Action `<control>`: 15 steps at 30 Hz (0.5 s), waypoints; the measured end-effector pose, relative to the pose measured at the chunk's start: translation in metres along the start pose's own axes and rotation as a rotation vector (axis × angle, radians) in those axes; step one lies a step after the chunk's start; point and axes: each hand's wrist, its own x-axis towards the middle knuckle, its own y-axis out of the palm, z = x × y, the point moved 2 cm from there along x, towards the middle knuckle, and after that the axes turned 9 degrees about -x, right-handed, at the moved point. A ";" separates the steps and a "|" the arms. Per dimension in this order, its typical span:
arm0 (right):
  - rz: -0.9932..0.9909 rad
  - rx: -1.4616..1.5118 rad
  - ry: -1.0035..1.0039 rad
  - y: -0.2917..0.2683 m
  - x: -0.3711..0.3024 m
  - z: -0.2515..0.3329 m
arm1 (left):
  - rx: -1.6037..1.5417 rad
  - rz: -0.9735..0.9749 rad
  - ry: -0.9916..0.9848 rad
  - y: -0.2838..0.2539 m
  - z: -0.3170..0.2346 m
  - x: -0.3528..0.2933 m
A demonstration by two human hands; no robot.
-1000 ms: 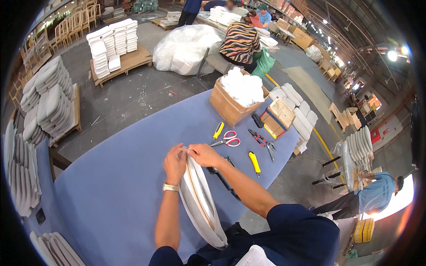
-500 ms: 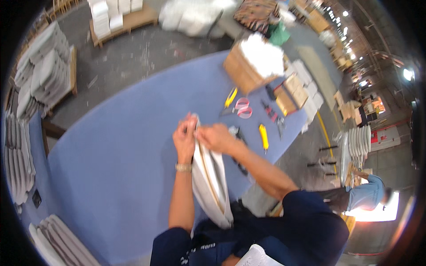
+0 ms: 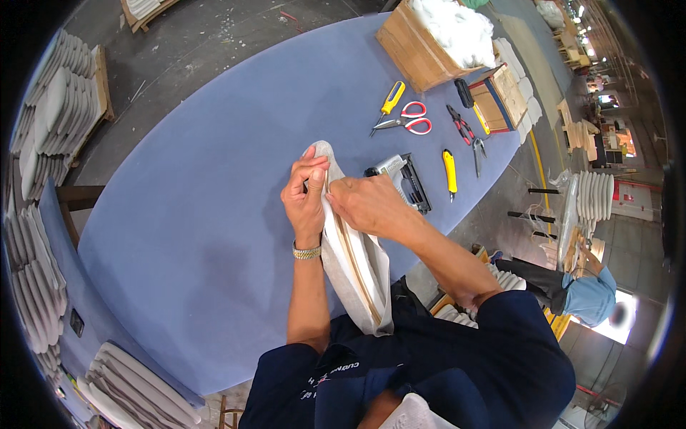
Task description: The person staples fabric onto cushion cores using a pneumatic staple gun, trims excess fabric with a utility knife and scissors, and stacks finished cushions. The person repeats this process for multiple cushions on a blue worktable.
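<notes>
A long light-grey upholstered pad stands edge-up against my body, its fabric parted along the length. White padding and a narrow tan strip show inside the gap. My left hand, with a watch on the wrist, is closed round the pad's far end. Just to its right, my right hand has its fingers curled onto the fabric edge; its fingertips are hidden. Beyond the right hand lies a grey and black staple gun on the blue table.
Right of centre lie a yellow-handled screwdriver, red-and-white scissors, pliers and a yellow cutter. A carton of white stuffing stands at the back. Stacked pads sit to the left; a person in blue works far right.
The view has shifted, so the table and tools appear higher. My right hand has slid slightly nearer along the pad edge, and the pad's far tip shows more. Both hands keep hold.
</notes>
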 end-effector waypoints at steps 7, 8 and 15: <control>-0.016 -0.015 -0.013 -0.003 0.004 0.003 | -0.094 -0.001 -0.408 -0.020 -0.026 0.048; -0.050 0.007 -0.030 0.000 0.007 0.006 | -0.063 0.000 -0.387 -0.013 -0.033 0.057; -0.040 0.090 -0.048 -0.003 0.013 0.003 | 0.327 0.355 -0.207 -0.001 -0.022 0.058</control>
